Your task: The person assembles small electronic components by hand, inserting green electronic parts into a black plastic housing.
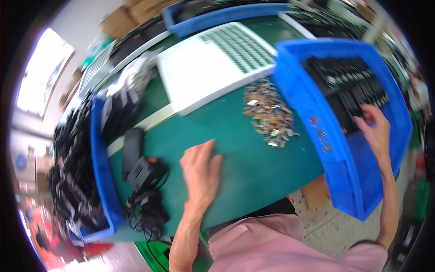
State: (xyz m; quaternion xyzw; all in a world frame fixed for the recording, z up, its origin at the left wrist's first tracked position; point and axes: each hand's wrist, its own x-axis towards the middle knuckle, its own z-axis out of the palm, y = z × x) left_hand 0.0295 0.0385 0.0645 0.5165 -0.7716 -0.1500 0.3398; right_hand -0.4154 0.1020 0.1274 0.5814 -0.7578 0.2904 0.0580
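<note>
My left hand (199,171) rests on or just above the green work surface (235,181), its thumb apart from the fingers and nothing visible in it. On the right, my right hand (377,131) reaches into a large blue bin (337,158). Its thumb and forefinger are apart beside rows of black plastic parts (355,88) stacked in the bin. Whether the fingertips touch a part is too blurred to see. Between my hands and farther back lies a pile of small brown and silvery metal pieces (269,115).
A white tray (195,68) holds rows of small pieces at the back. On the left, black devices with cables (147,174) lie beside a blue bin (100,167) heaped with black items (74,167). Another blue bin (226,17) stands at the far edge.
</note>
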